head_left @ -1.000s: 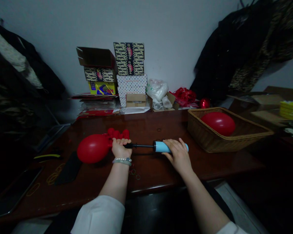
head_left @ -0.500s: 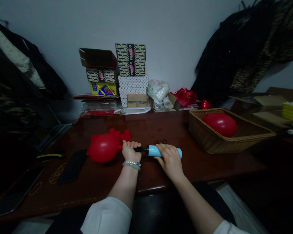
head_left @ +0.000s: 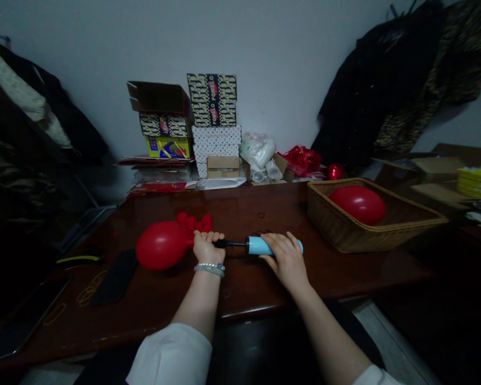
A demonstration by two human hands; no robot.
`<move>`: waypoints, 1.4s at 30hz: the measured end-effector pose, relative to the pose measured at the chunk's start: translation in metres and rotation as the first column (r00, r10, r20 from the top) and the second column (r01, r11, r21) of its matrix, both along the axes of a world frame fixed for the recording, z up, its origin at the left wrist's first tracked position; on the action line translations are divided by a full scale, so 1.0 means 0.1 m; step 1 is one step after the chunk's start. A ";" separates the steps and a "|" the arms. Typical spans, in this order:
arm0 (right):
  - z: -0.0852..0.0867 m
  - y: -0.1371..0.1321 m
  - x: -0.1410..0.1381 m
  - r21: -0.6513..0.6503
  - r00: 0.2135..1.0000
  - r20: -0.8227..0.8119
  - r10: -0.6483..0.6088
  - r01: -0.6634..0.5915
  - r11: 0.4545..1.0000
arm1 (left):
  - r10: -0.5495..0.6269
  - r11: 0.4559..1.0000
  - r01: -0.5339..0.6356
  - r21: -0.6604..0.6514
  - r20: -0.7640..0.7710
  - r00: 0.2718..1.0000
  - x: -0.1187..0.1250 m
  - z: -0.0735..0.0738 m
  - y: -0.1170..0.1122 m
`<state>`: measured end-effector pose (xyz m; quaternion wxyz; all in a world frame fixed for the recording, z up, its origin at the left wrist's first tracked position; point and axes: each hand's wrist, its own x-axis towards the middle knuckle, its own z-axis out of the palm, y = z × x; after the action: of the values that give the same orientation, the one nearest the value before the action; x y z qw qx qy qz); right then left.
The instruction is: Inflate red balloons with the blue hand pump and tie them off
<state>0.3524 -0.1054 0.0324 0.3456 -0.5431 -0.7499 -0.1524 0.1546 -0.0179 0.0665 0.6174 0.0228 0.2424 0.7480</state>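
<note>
My left hand [head_left: 207, 248] is shut around the neck of a red balloon [head_left: 162, 245], pinching it onto the black nozzle of a hand pump. The balloon is partly inflated and lies on the table to the left of that hand. Behind my fingers sits a knobbly red balloon part [head_left: 194, 222]. My right hand [head_left: 286, 259] grips the pale blue pump body [head_left: 260, 245], partly covering its far end. A thin black rod [head_left: 230, 243] joins the body to the nozzle between my hands.
A wicker basket [head_left: 374, 235] on the right holds a larger red balloon [head_left: 358, 205]. Stacked boxes [head_left: 214, 125] and a plastic bag [head_left: 258, 149] line the back of the dark polished table [head_left: 260, 283]. A black phone [head_left: 114, 277] and loose rubber bands lie at left.
My hands came together between the first two frames, then moved apart again, with more of the black rod showing now. The balloon's shape shifted slightly.
</note>
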 end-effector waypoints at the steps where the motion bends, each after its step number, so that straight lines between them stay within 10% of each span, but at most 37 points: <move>1: 0.00 0.00 0.05 0.005 1.000 0.005 -0.004 0.004 1.000 | 0.008 1.000 -0.008 -0.003 -0.005 1.000 -0.04 0.00 0.01; 10: -0.01 0.01 0.15 0.023 1.000 0.015 0.010 -0.010 1.000 | 0.022 1.000 -0.021 0.020 -0.038 0.999 -0.31 -0.01 0.05; 26: -0.05 -0.05 -0.18 0.003 0.999 -0.038 0.003 -0.003 1.000 | -0.005 1.000 0.005 0.007 -0.049 0.999 0.23 -0.03 -0.11; 42: 0.01 0.01 0.25 0.064 0.999 0.016 -0.027 0.026 0.998 | 0.038 0.999 -0.037 0.027 -0.040 0.998 -0.29 0.03 0.09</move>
<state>0.3769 -0.1045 0.0336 0.3542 -0.5406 -0.7402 -0.1853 0.1258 -0.0091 0.0699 0.5977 0.0415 0.2456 0.7621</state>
